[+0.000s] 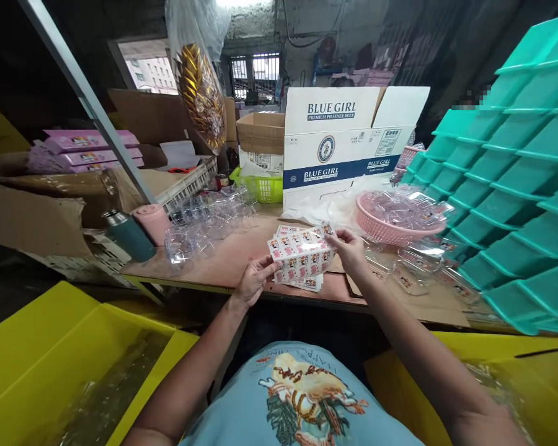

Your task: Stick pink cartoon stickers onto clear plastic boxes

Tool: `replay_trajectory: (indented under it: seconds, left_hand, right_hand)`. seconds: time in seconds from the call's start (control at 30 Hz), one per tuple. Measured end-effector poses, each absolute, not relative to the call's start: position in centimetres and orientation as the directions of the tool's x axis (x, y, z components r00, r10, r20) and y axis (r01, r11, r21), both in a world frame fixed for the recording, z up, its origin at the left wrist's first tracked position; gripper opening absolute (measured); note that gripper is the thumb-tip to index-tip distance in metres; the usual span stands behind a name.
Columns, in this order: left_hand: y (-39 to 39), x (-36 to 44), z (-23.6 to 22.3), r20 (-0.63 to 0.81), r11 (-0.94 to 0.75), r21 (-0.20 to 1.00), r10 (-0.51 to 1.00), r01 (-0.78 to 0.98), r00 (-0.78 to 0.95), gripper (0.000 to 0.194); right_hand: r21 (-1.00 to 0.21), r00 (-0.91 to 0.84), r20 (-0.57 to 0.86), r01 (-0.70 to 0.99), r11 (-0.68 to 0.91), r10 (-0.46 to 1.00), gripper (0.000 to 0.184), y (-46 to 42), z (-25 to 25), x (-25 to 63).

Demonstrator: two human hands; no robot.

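A sheet of stickers [302,253] with rows of small printed pictures is held up over the table, its surface bent and shiny. My left hand [256,277] pinches its lower left edge between thumb and fingers. At the upper right corner, my right hand [348,248] grips it the same way. More printed sheets [314,284] lie beneath it on the table, partly covered by the held one. To the right of my right hand are several clear plastic cases [411,275] with stickers on them.
Clear plastic cases [199,226] stand in rows on the left, near a green bottle [130,236] and pink cup [152,223]. A pink basket [376,229] full of cases sits at right, beside stacked teal bins [516,210]. Behind is a white carton [339,145]; yellow boxes [41,334] stand below.
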State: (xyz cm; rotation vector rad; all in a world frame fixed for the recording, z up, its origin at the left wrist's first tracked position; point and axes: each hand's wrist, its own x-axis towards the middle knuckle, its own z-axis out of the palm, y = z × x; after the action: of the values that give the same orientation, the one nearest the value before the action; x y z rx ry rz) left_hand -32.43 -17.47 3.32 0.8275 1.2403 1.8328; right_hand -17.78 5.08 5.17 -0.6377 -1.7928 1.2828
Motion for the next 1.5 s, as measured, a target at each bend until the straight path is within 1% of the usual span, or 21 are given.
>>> replay_trajectory:
  seconds: [0.07, 0.13, 0.17, 0.2, 0.23, 0.3, 0.37, 0.43, 0.53, 0.6, 0.67, 0.73, 0.83, 0.9, 1.0, 1.13, 1.2, 1.27, 1.37, 1.43, 1.5]
  left_hand:
    - [-16.8, -32.5, 3.5, 0.126, -0.273, 0.941, 0.831, -0.2, -0.541, 0.032]
    - [-16.5, -32.7, 3.9, 0.145, -0.278, 0.946, 0.825, -0.167, -0.547, 0.027]
    - [-16.5, -32.8, 4.2, 0.147, -0.266, 0.951, 0.835, -0.155, -0.53, 0.026]
    - [-16.5, -32.9, 4.6, 0.145, -0.249, 0.958, 0.852, -0.146, -0.503, 0.025]
    - [-16.6, -32.9, 4.9, 0.138, -0.228, 0.964, 0.871, -0.14, -0.471, 0.026]
    - [-16.8, -32.8, 5.5, 0.121, -0.193, 0.972, 0.897, -0.132, -0.425, 0.026]
    - [-17.0, -32.7, 5.8, 0.111, -0.185, 0.974, 0.89, -0.127, -0.442, 0.026]
    - [-17.1, -32.7, 5.7, 0.111, -0.203, 0.971, 0.853, -0.127, -0.509, 0.025]
    - [-17.3, -32.9, 5.3, 0.118, -0.241, 0.962, 0.791, -0.129, -0.601, 0.025]
    - [-17.3, -32.9, 5.1, 0.13, -0.259, 0.958, 0.77, -0.12, -0.624, 0.026]
    - [-17.3, -32.9, 5.0, 0.155, -0.272, 0.957, 0.764, -0.096, -0.626, 0.026]
    - [-17.4, -32.8, 5.0, 0.188, -0.282, 0.958, 0.768, -0.059, -0.612, 0.026]
    - [-17.4, -32.8, 5.1, 0.238, -0.291, 0.957, 0.776, 0.004, -0.584, 0.025]
    - [-17.3, -32.8, 5.1, 0.266, -0.295, 0.955, 0.779, 0.042, -0.568, 0.025]
    - [-17.2, -32.5, 5.2, 0.289, -0.3, 0.951, 0.781, 0.073, -0.554, 0.024]
    - [-16.9, -32.2, 5.3, 0.273, -0.308, 0.951, 0.771, 0.039, -0.575, 0.024]
    - [-16.7, -32.2, 5.4, 0.253, -0.312, 0.95, 0.759, 0.005, -0.6, 0.025]
    - [-16.5, -32.2, 5.5, 0.232, -0.318, 0.948, 0.751, -0.03, -0.618, 0.027]
    - [-16.1, -32.0, 5.6, 0.219, -0.337, 0.939, 0.745, -0.073, -0.63, 0.03]
    - [-16.0, -31.6, 5.7, 0.223, -0.354, 0.931, 0.742, -0.087, -0.632, 0.03]
    - [-16.0, -31.1, 5.8, 0.231, -0.364, 0.927, 0.745, -0.091, -0.625, 0.028]
  right_hand:
    - [-0.917, -0.495, 0.357, -0.026, 0.397, 0.792, 0.051, 4.3, 4.9, -17.4]
    - [-0.875, -0.49, 0.416, 0.012, 0.484, 0.766, 0.065, 3.3, 5.5, -17.3]
    - [-0.843, -0.521, 0.444, 0.033, 0.537, 0.729, 0.07, 2.9, 6.0, -17.4]
    - [-0.816, -0.585, 0.448, 0.042, 0.576, 0.677, 0.07, 2.4, 6.6, -17.6]
    - [-0.801, -0.667, 0.425, 0.037, 0.597, 0.612, 0.065, 2.0, 7.1, -18.0]
    - [-0.814, -0.808, 0.339, 0.006, 0.581, 0.483, 0.053, 1.4, 7.7, -18.9]
    - [-0.845, -0.851, 0.301, -0.029, 0.534, 0.43, 0.045, 0.9, 7.7, -19.9]
    - [-0.837, -0.818, 0.345, -0.047, 0.545, 0.46, 0.041, 0.4, 7.3, -20.6]
    - [-0.8, -0.714, 0.46, -0.076, 0.595, 0.528, 0.037, -0.8, 6.6, -20.9]
    - [-0.719, -0.679, 0.562, -0.12, 0.685, 0.472, 0.029, -1.9, 6.5, -20.9]
    - [-0.616, -0.687, 0.633, -0.169, 0.769, 0.356, 0.019, -3.1, 6.6, -20.9]
    - [-0.557, -0.7, 0.655, -0.192, 0.808, 0.285, 0.02, -4.2, 6.8, -20.9]
    - [-0.56, -0.699, 0.65, -0.176, 0.809, 0.298, 0.024, -5.3, 7.0, -21.0]
    - [-0.565, -0.697, 0.647, -0.166, 0.808, 0.309, 0.024, -5.7, 7.0, -21.1]
    - [-0.599, -0.672, 0.643, -0.144, 0.787, 0.367, 0.028, -5.2, 7.0, -21.2]
    - [-0.682, -0.607, 0.621, -0.106, 0.724, 0.496, 0.043, -2.5, 7.2, -21.3]
    - [-0.701, -0.595, 0.611, -0.1, 0.707, 0.522, 0.046, -1.5, 7.7, -21.1]
    - [-0.688, -0.61, 0.616, -0.108, 0.717, 0.498, 0.04, -1.4, 8.4, -20.8]
    - [-0.627, -0.659, 0.634, -0.134, 0.767, 0.404, 0.027, -3.1, 9.3, -20.1]
    - [-0.588, -0.681, 0.642, -0.142, 0.796, 0.353, 0.024, -4.5, 9.6, -19.7]
    - [-0.568, -0.685, 0.648, -0.143, 0.811, 0.333, 0.023, -5.4, 9.6, -19.4]
